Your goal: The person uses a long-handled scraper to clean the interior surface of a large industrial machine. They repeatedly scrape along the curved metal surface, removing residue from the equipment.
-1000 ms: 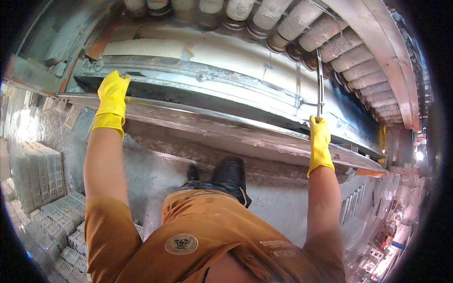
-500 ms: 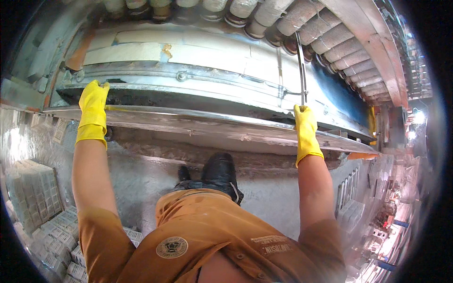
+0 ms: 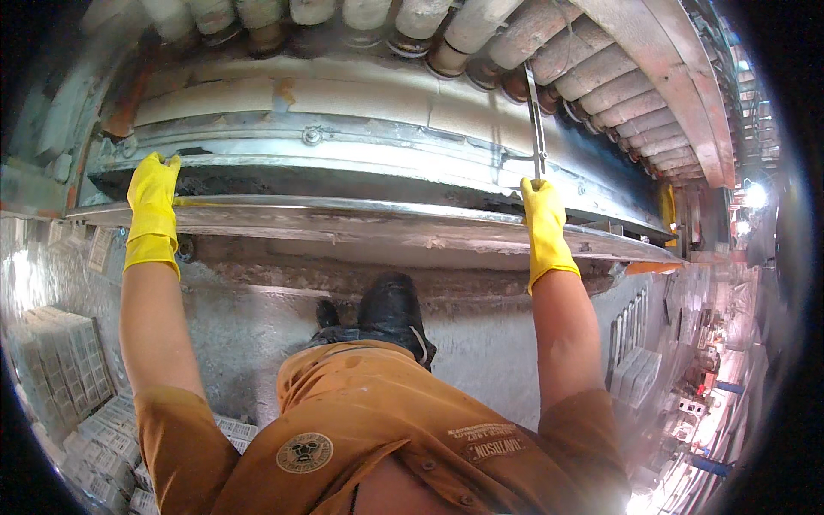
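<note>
Kiln opening (image 3: 343, 176), two gloved hands (image 3: 153, 202), one rod (image 3: 536, 120)

Rod's (image 3: 536, 120) upper end lost among rollers (image 3: 481, 26); slot (image 3: 343, 180) interior dark — contents unreadable

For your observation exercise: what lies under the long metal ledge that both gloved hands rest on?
Under the ledge runs a rough, crusted wall, with the person's black boot against its foot. The orange shirt hides the floor below.
</note>
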Demonstrator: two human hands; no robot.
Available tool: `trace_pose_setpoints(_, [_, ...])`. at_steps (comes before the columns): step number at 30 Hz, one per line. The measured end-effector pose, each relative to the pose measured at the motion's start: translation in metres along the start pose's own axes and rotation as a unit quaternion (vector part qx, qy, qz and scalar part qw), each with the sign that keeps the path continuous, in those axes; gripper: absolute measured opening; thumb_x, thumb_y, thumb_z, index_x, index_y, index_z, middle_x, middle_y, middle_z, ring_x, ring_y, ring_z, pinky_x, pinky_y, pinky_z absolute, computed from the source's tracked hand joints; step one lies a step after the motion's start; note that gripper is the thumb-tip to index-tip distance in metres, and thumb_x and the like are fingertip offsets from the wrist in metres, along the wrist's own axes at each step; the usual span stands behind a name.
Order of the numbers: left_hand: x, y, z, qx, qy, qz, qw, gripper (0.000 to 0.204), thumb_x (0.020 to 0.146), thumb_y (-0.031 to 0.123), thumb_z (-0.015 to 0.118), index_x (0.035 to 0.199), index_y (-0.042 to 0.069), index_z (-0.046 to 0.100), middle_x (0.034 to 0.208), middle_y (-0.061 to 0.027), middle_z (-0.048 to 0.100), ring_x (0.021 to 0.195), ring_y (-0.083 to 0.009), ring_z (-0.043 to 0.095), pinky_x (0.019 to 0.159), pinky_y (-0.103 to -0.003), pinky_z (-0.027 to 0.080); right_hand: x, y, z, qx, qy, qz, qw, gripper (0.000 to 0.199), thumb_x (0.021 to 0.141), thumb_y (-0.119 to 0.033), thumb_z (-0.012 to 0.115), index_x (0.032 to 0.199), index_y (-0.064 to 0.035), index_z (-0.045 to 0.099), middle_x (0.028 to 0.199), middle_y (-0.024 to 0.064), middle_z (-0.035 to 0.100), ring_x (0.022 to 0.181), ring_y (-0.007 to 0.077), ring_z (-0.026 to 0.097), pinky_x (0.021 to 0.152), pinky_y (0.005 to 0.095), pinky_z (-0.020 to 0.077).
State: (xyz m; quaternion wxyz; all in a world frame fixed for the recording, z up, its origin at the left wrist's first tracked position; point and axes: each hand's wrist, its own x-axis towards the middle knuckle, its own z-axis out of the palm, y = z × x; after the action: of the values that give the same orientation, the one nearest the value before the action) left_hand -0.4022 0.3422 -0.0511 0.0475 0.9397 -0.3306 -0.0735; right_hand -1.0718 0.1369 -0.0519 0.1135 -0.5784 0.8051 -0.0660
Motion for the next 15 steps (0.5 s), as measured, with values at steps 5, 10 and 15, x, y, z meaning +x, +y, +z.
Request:
trace_pose_setpoints(5, [0.007,-0.009,0.009,-0.053,-0.008,-0.025,0.998,0.059,0.098,0.051,0.062,0.136,0.005,0.066,0.136,-0.0202,0.067,0.126,-0.0371,0.064,0.104,-0.044,0.05,-0.006,-0.013,-0.007,-0.017,-0.016,0.014,1.0,0.049,0.094,-0.055,0.06,0.114,-0.0129,0.076,0.105,0.0171,0.077,0.102,0.0357,0.074,0.092,0.0446,0.0547])
trace_pose_setpoints(10, [0.015,-0.004,0.004,-0.008,-0.017,-0.011,1.0,0.059,0.099,0.05,0.062,0.137,0.005,0.065,0.138,-0.0207,0.066,0.128,-0.0385,0.062,0.107,-0.044,0.049,0.003,-0.014,-0.004,-0.013,-0.021,0.023,0.999,0.049,0.093,-0.055,0.061,0.114,-0.0129,0.076,0.106,0.0169,0.077,0.102,0.0361,0.074,0.092,0.044,0.055])
trace_pose_setpoints(15, [0.012,0.003,-0.002,0.014,-0.012,0.002,1.0,0.058,0.099,0.05,0.061,0.135,0.005,0.066,0.138,-0.021,0.066,0.128,-0.0394,0.062,0.107,-0.045,0.049,0.005,-0.014,-0.003,-0.01,-0.008,0.006,1.0,0.048,0.093,-0.054,0.063,0.116,-0.0132,0.076,0.106,0.0164,0.077,0.103,0.035,0.074,0.092,0.043,0.0552])
